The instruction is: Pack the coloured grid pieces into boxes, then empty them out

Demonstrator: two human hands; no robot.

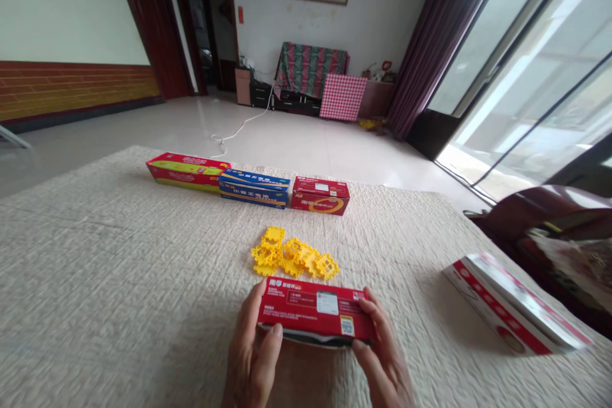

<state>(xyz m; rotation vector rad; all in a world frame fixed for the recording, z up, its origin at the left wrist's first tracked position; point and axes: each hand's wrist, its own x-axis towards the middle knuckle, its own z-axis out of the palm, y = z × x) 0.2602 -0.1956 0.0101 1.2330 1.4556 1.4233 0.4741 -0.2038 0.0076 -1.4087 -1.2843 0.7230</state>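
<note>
Red carton (315,312) is sitting between my two hands at the near edge of the feed, its printed face tilted up toward me and a dark gap showing along its lower edge. My left hand (251,350) is gripping its left end, with the thumb pressing on the near side and the fingers (261,299) curling behind, and my right hand (382,350) is mirroring that at the right end, so both sets of fingers are clamped on the carton. Judging by this grip, I'm handling the carton, and freeing either hand would call for steadying it with the other.

Far left of the carton, a cream quilted cover (119,306) is spreading under everything. Beyond the carton, a red-and-yellow box (189,172), a blue box (254,188) and a red box (320,196) are standing in a row, with yellow plastic pieces (294,254) lying just ahead. Well right of it, a second red-and-white carton (514,306) is lying.
</note>
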